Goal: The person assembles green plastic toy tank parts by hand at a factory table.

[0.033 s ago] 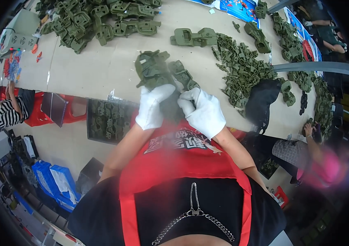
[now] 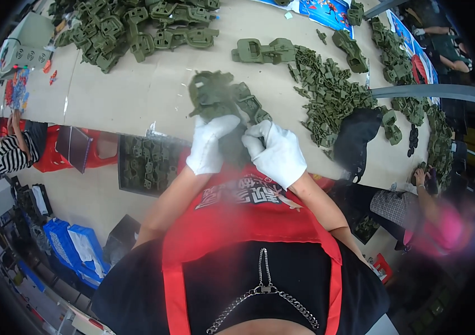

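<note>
My left hand [image 2: 209,144], in a white glove, is closed round an olive-green moulded plastic part [image 2: 210,92] that looks like a toy vehicle body. The part is held up above the table's near edge and is partly blurred. Close beside it, my right hand [image 2: 276,151], also gloved, has its fingers curled in a pinch; what they grip is hidden. Just beyond those fingers is a second green plastic part [image 2: 252,104]; whether it touches the right hand or lies on the table I cannot tell.
Heaps of green parts [image 2: 103,33] lie at the far left of the table [image 2: 131,84]. Small green pieces [image 2: 332,89] are piled at right, beside a black pouch [image 2: 356,137]. A grey bar [image 2: 427,92] crosses the right side. Co-workers sit at both sides.
The green part in my left hand has tilted and shifted slightly to the right. My right hand is almost unmoved.
</note>
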Demonstrator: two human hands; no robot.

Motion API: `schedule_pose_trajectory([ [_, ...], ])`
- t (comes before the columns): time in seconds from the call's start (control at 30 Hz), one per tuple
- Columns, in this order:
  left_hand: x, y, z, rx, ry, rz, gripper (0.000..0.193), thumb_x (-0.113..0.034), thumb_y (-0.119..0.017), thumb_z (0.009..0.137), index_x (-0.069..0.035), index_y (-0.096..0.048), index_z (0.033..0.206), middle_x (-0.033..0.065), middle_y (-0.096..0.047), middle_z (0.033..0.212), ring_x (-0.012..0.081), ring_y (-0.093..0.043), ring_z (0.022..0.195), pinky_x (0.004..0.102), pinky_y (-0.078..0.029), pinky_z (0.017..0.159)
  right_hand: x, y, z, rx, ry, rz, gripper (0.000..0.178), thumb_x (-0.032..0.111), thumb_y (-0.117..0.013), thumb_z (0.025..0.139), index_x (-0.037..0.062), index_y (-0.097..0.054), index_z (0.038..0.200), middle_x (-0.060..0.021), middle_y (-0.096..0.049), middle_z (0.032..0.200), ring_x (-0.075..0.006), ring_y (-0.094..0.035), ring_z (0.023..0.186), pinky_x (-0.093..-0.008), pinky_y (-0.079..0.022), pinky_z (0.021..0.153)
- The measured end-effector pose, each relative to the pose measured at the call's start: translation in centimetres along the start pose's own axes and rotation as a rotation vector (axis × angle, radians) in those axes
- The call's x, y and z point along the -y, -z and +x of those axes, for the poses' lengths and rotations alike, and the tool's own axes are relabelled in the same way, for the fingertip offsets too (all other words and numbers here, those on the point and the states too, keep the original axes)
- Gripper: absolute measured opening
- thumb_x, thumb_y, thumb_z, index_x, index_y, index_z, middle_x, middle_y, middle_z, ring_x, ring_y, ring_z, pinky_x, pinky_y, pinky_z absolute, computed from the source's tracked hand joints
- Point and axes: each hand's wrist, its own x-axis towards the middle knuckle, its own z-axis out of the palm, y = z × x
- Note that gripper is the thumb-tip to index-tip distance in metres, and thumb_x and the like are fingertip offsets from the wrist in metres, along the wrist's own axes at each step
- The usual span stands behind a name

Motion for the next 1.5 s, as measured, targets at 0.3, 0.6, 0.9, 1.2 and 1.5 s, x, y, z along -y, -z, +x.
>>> schedule_pose_trajectory([
  [0.3, -0.3, -2.7, 0.0, -0.017, 0.23, 0.089, 0.027, 0.001, -0.063, 0.078, -0.002, -0.058, 0.105, 0.0051, -0.062, 0.091, 0.0137, -0.06, 0.08, 0.0284, -0.049, 0.071, -0.1, 4.5, 6.1, 0.103, -0.18, 0.162, 0.035, 0.029, -0.074, 0.079, 0.001, -0.067, 0.099, -0.0103, -0.068, 0.07, -0.0101, -0.064, 0.064, -0.0253, -0.052, 0.061],
  [0.6, 0.3, -0.5, 0.9, -0.028, 0.169, 0.14, 0.032, 0.0, -0.065, 0.077, -0.004, -0.058, 0.108, 0.0042, -0.063, 0.089, 0.0138, -0.06, 0.08, 0.0289, -0.049, 0.074, -1.2, -0.6, 9.2, -0.056, -0.092, 0.271, 0.019, 0.02, -0.07, 0.082, 0.0016, -0.063, 0.086, -0.0053, -0.067, 0.075, -0.0118, -0.06, 0.054, -0.027, -0.049, 0.053],
  [0.9, -0.1, 5.4, 3.5, -0.059, 0.022, 0.101, 0.053, -0.043, -0.067, 0.085, -0.007, -0.052, 0.12, 0.0097, -0.062, 0.096, 0.0234, -0.064, 0.085, 0.0421, -0.058, 0.075, -16.5, -8.9, 7.1, -0.007, -0.139, -0.361, 0.035, 0.024, -0.066, 0.084, 0.0043, -0.065, 0.112, -0.015, -0.069, 0.096, -0.0256, -0.066, 0.087, -0.0358, -0.051, 0.079],
  [1.2, -0.3, 1.1, 2.3, 0.053, 0.08, 0.135, 0.108, -0.084, -0.054, 0.061, -0.007, -0.04, 0.137, 0.0073, -0.057, 0.122, 0.0209, -0.06, 0.104, 0.0374, -0.053, 0.087, 0.7, 2.5, 6.0, -0.222, 0.295, 0.024, 0.031, 0.005, -0.064, 0.08, 0.0102, -0.067, 0.11, -0.0092, -0.069, 0.086, -0.0197, -0.066, 0.072, -0.0308, -0.053, 0.069],
  [1.5, -0.1, 0.0, 1.5, 0.143, -0.156, 0.164, 0.095, -0.067, -0.07, 0.071, -0.006, -0.04, 0.137, 0.0055, -0.054, 0.125, 0.0181, -0.053, 0.111, 0.0316, -0.044, 0.095, 2.9, 0.7, 5.2, -0.247, 0.213, -0.078, 0.027, 0.011, -0.062, 0.08, 0.0157, -0.067, 0.106, -0.0114, -0.065, 0.083, -0.0318, -0.065, 0.075, -0.0392, -0.054, 0.069],
])
